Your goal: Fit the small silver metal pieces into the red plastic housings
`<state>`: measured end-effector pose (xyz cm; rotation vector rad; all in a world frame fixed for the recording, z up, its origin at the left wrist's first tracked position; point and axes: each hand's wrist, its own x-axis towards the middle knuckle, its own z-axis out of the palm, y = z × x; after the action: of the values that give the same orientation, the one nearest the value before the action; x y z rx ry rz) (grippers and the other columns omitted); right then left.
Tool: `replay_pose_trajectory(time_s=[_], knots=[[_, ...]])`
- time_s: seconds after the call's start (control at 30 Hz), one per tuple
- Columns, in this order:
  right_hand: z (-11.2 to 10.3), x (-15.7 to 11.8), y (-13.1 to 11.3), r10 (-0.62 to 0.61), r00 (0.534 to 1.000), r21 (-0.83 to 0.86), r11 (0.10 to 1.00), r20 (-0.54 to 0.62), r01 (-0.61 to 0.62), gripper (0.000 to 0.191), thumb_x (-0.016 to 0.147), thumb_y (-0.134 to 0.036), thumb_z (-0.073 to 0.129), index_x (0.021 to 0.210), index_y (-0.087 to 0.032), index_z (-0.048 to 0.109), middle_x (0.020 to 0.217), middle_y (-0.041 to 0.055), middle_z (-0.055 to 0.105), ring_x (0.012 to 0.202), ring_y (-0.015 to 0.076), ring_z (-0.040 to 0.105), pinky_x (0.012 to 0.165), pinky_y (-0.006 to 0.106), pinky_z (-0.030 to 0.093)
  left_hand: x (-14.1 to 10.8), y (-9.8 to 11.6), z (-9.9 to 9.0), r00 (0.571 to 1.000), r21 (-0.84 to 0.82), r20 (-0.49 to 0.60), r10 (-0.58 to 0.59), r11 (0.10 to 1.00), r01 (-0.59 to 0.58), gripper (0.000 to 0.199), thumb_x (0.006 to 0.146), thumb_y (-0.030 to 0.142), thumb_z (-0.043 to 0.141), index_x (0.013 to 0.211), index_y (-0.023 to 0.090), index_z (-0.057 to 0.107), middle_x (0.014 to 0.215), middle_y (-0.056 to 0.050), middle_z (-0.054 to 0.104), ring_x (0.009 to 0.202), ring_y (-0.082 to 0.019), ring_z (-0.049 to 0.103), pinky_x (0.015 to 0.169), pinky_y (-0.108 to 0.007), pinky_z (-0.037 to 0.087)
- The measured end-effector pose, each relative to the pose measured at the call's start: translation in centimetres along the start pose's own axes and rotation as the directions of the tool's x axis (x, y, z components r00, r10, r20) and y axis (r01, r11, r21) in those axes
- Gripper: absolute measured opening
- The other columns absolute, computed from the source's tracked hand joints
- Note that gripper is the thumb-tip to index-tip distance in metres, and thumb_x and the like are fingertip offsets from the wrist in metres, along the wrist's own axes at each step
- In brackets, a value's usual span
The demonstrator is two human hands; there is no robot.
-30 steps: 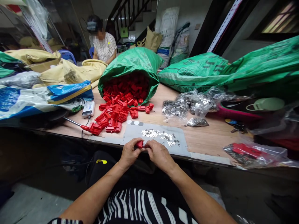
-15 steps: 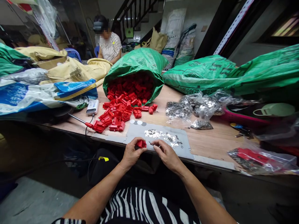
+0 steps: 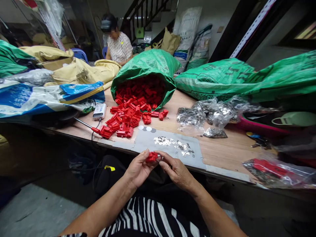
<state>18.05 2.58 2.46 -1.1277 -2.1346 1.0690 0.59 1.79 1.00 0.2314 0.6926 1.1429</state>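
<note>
My left hand (image 3: 139, 168) grips a red plastic part (image 3: 152, 156) just in front of the table's near edge. Close against its right side is my right hand (image 3: 174, 169), with thumb and forefinger pinching a small metal piece (image 3: 158, 159) at the red part. My fingers hide most of that piece, and I cannot tell whether it sits inside the part. Beyond my hands, small flat metal pieces (image 3: 164, 141) lie scattered on a grey mat (image 3: 145, 144). A heap of similar red plastic parts (image 3: 125, 120) spreads out to the left.
A green sack (image 3: 150, 62) lies on its side, spilling red parts. Clear bags of metal pieces (image 3: 214, 132) rest right of the mat. A screwdriver (image 3: 86, 125) and a white power bank (image 3: 99, 111) lie left. Across the table sits another person (image 3: 119, 47).
My right hand has brought the metal piece left, up to the red part. My left hand has turned, showing more of its palm side. The whole view has shifted slightly.
</note>
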Motion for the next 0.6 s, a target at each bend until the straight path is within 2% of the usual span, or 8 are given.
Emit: replay_pose_trajectory(time_s=[0.13,0.33,0.4,0.5,0.57,0.6], knots=[[-0.1,-0.1,-0.1,-0.046,0.998,-0.047,0.998,-0.030,0.044,0.036,0.096,-0.032,0.043,0.131,-0.027,0.049,0.107,0.0050,0.068,0.097,0.0200,0.064,0.085,0.031,0.049,-0.3,-0.1,0.5,0.996,-0.068,-0.032,-0.081,0.995,0.078,0.018,0.086,0.029,0.062,0.080,0.012,0.064,0.081,-0.005,0.071,0.076,-0.015,0.069,0.092,-0.034,0.051],[-0.1,-0.3,-0.2,-0.061,0.998,-0.068,0.996,-0.034,0.059,0.033,0.096,-0.032,0.043,0.128,-0.027,0.051,0.107,0.0043,0.068,0.097,0.0193,0.064,0.085,0.029,0.048,-0.5,-0.1,0.8,0.990,-0.127,-0.004,-0.142,0.982,0.140,0.016,0.086,0.027,0.061,0.082,0.011,0.063,0.080,-0.005,0.071,0.076,-0.014,0.069,0.091,-0.032,0.052],[-0.2,-0.4,-0.3,-0.056,0.998,-0.066,0.996,-0.038,0.053,0.033,0.096,-0.032,0.043,0.128,-0.026,0.049,0.098,0.0035,0.068,0.089,0.0180,0.065,0.080,0.028,0.048,-0.6,-0.1,0.8,0.997,-0.091,0.007,-0.082,0.992,0.082,0.015,0.082,0.027,0.065,0.081,0.013,0.060,0.081,-0.004,0.071,0.078,-0.015,0.070,0.090,-0.031,0.051],[-0.3,-0.3,-0.5,-0.020,0.998,-0.055,0.998,-0.052,0.017,0.033,0.096,-0.030,0.041,0.129,-0.023,0.042,0.074,-0.0010,0.063,0.067,0.0150,0.060,0.067,0.026,0.046,-0.4,0.2,0.6,0.993,0.067,0.054,0.103,0.992,-0.107,0.022,0.075,0.028,0.072,0.077,0.017,0.054,0.081,-0.002,0.071,0.082,-0.016,0.069,0.087,-0.032,0.051],[-0.5,-0.2,-0.5,0.006,0.997,-0.058,0.998,-0.072,-0.010,0.027,0.096,-0.027,0.040,0.122,-0.022,0.043,0.071,-0.0023,0.060,0.063,0.0144,0.057,0.065,0.027,0.045,0.1,0.6,0.3,0.963,0.254,0.082,0.258,0.929,-0.271,0.027,0.069,0.026,0.077,0.080,0.018,0.053,0.083,0.000,0.069,0.082,-0.016,0.069,0.082,-0.030,0.052],[-0.6,0.0,-0.4,0.015,0.996,-0.069,0.997,-0.091,-0.021,0.023,0.095,-0.025,0.041,0.117,-0.022,0.046,0.073,-0.0015,0.060,0.065,0.0147,0.058,0.066,0.027,0.046,0.4,0.8,0.0,0.938,0.360,0.098,0.331,0.867,-0.344,0.031,0.066,0.024,0.078,0.084,0.019,0.053,0.085,0.000,0.069,0.081,-0.015,0.068,0.080,-0.029,0.052]])
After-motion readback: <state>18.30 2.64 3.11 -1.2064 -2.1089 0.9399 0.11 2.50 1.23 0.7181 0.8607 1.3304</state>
